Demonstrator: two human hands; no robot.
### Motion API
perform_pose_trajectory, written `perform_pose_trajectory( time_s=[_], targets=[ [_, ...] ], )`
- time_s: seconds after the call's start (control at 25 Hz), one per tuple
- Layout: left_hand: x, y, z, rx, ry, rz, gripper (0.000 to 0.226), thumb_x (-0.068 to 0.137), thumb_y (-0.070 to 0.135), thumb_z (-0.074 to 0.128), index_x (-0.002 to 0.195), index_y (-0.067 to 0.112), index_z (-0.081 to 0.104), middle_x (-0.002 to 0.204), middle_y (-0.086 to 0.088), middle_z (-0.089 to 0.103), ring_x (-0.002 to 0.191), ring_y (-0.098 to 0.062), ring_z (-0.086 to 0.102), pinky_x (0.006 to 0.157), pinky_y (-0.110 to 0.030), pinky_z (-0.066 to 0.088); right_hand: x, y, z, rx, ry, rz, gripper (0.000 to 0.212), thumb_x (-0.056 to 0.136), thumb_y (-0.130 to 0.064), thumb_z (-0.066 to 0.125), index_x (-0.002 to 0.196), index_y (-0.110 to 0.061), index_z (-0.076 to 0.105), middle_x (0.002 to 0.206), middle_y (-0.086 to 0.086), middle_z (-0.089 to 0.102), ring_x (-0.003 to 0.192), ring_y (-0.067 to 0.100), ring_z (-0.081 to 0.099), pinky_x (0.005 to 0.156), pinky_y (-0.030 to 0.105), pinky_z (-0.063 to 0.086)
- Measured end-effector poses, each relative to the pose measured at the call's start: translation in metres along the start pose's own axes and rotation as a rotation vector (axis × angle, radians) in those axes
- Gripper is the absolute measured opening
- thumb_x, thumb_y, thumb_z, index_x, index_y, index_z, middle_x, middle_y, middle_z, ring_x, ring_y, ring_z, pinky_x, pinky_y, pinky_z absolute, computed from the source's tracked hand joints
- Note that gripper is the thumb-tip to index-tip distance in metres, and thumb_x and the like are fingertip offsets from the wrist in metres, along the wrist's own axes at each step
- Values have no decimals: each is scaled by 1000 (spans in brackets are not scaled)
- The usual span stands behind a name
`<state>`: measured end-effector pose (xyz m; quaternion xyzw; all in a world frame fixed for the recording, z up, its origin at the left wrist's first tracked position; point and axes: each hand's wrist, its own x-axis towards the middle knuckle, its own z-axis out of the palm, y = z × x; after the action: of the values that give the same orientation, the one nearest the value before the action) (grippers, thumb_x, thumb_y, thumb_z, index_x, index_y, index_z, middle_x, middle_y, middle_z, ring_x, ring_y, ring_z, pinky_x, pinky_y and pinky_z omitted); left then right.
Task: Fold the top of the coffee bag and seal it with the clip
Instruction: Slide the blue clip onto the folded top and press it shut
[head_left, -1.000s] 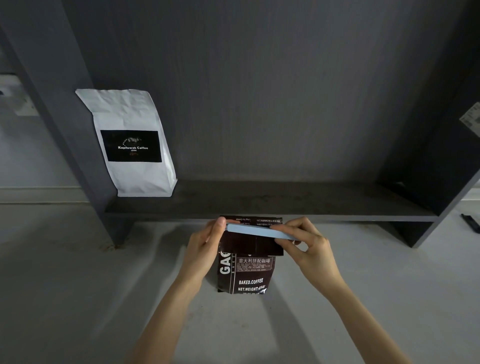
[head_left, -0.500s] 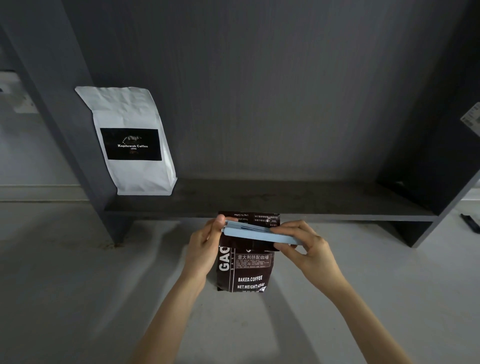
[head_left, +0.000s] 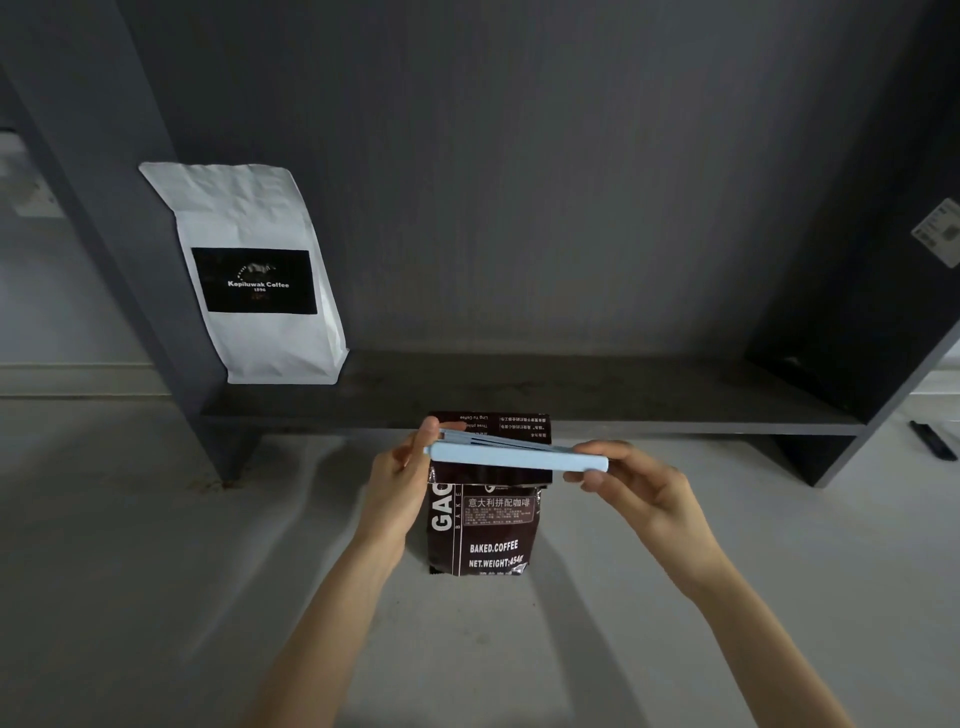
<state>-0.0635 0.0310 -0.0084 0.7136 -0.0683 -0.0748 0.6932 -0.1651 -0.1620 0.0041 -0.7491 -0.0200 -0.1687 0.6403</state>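
Observation:
A dark brown coffee bag (head_left: 480, 535) stands upright on the grey floor, its top flap folded over toward me. A long light-blue clip (head_left: 517, 457) lies across the fold, its two arms spread apart at the left end and joined at the right. My left hand (head_left: 402, 480) pinches the bag's left top edge and the clip's open end. My right hand (head_left: 636, 483) holds the clip's right end between thumb and fingers.
A white coffee bag (head_left: 257, 275) with a black label leans in the left corner of a low dark shelf (head_left: 571, 400) just behind the brown bag. The shelf's side panels rise at left and right. A small black object (head_left: 932, 439) lies on the floor far right.
The clip has slid rightward along the fold and its arms now gape at the left end. My right hand has moved right with it; the left hand stays at the bag's edge.

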Motion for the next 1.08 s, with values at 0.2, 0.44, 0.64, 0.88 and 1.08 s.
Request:
perform_pose_trajectory(
  time_s=[0.2, 0.44, 0.64, 0.88, 1.08],
  targets=[
    [-7, 4, -7, 68, -206, 106, 29, 84, 38, 47, 112, 42, 49, 115, 18, 53, 100, 11, 47, 78, -2, 39, 4, -3, -9, 150, 194, 42, 15, 78, -11, 59, 86, -22, 66, 71, -10, 74, 75, 3, 67, 71, 9, 51],
    [-7, -2, -12, 17, -219, 168, 47, 88, 19, 50, 121, 49, 35, 121, 30, 40, 105, 26, 36, 82, 7, 32, 6, 4, -27, 106, 293, 69, 14, 71, -33, 67, 86, -34, 67, 85, -5, 67, 88, 12, 60, 76, 11, 49],
    [-6, -11, -13, -89, -174, 103, 60, 85, 10, 53, 135, 29, 26, 111, 13, 59, 108, 3, 54, 79, -2, 44, 10, 15, -13, 15, 225, 142, 22, 81, -8, 60, 83, -29, 66, 76, -11, 68, 86, 14, 60, 71, 9, 47],
    [-13, -16, -10, -85, -182, 60, 39, 86, 3, 50, 122, 17, 44, 103, 14, 60, 86, 16, 59, 68, -1, 44, 18, 14, 13, -2, 124, 136, 24, 83, -7, 57, 87, -30, 62, 88, 1, 65, 78, 1, 59, 74, 12, 46],
    [-15, -16, -10, -60, -151, 61, 26, 86, 5, 52, 106, 22, 55, 96, 19, 64, 84, 17, 58, 67, 0, 41, 22, 15, 25, 5, 106, 125, 27, 85, -3, 53, 95, -27, 60, 87, 3, 63, 73, -7, 60, 68, 5, 47]
  ],
)
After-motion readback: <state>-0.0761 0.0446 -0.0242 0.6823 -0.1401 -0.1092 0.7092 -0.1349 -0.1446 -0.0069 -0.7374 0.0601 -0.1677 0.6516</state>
